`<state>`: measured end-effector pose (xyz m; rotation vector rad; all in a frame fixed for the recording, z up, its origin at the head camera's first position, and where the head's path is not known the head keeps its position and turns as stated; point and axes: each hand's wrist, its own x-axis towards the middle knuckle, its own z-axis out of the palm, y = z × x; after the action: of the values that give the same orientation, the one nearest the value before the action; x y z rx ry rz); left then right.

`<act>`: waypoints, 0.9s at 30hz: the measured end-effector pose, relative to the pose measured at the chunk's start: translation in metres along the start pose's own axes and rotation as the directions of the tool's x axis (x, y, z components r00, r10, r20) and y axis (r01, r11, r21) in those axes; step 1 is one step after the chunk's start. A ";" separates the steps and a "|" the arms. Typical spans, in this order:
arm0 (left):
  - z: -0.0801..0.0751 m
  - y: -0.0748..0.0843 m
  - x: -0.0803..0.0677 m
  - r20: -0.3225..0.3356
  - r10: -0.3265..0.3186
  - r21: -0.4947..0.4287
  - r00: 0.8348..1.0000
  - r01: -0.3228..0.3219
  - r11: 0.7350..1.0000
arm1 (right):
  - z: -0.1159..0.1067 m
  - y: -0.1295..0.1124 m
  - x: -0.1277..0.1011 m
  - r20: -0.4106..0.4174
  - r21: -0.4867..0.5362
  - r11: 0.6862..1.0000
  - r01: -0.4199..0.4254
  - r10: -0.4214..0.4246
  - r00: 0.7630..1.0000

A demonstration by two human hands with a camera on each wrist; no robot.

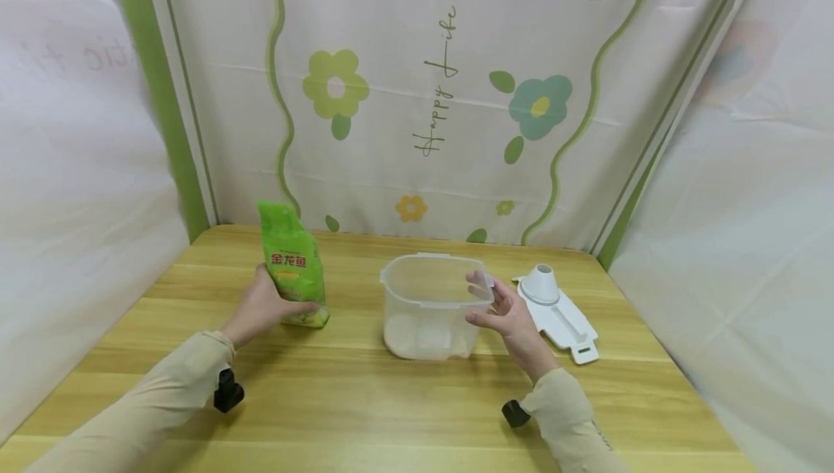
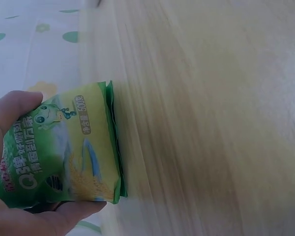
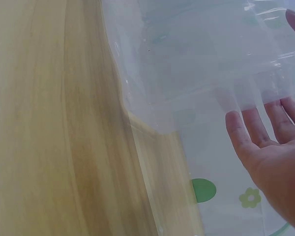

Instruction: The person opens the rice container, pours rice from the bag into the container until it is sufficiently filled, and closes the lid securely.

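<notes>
We see a light wood-grain table with a pale cloth screen rising behind it, printed with green, orange and blue flowers, wavy green lines and the words "Happy Life". More pale cloth hangs at both sides.

On the table's left half, apart from the tub, we find a green bag, nearly upright with its narrow top leaning a little left. It carries red lettering in front; from the left wrist we also see a yellow panel, a green cartoon figure and a printed 500. We cannot tell if its base touches the table.

Near the table's middle stands a clear, open plastic tub, rounded at its left end. Something pale shows low inside, too cloudy for us to name. To its right lies a white lid with a raised cone.

Both arms reach forward in beige sleeves, with 1 black device at each wrist. Our left hand grips the bag low down, thumb across its front. Our right hand is spread wide at the tub's right end, thumb at the front, the other 4 fingers fairly straight along the side.
</notes>
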<state>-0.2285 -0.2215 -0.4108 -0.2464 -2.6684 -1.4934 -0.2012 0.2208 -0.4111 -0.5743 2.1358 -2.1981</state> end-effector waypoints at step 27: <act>0.002 -0.007 0.003 -0.042 0.010 0.043 0.999 -0.008 0.999 | 0.000 0.001 -0.001 -0.008 0.021 1.000 -0.006 0.006 1.000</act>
<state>-0.2329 -0.2234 -0.4169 -0.2209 -2.6596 -1.4202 -0.2007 0.2205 -0.4122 -0.5585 2.1124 -2.2208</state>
